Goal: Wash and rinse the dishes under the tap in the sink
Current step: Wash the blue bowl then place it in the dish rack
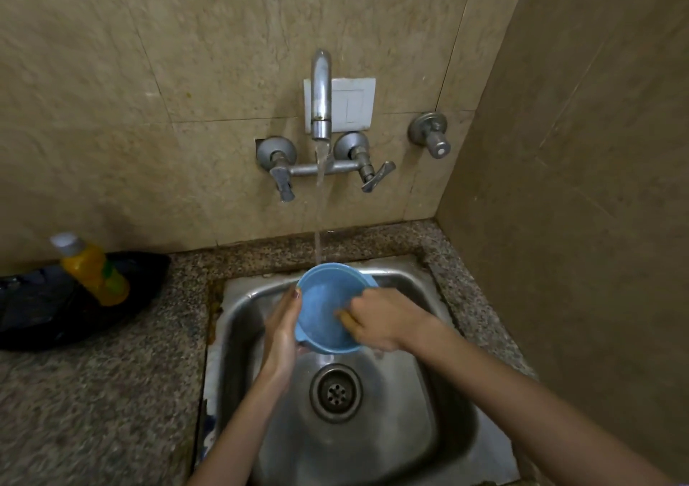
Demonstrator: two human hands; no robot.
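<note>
Bowl (324, 306) under the running tap (321, 94), over the sink (440, 429).
Left hand (281, 332) grips its rim; right hand (384, 321) clutches a tan scrubber (345, 319) inside.

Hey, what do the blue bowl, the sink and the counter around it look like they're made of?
Blue bowl: probably plastic, matte, even colour, thin rim. Sink: stainless steel, brushed finish, dull grey reflections. Counter: speckled stone, likely granite, though it could be an imitation.
</note>
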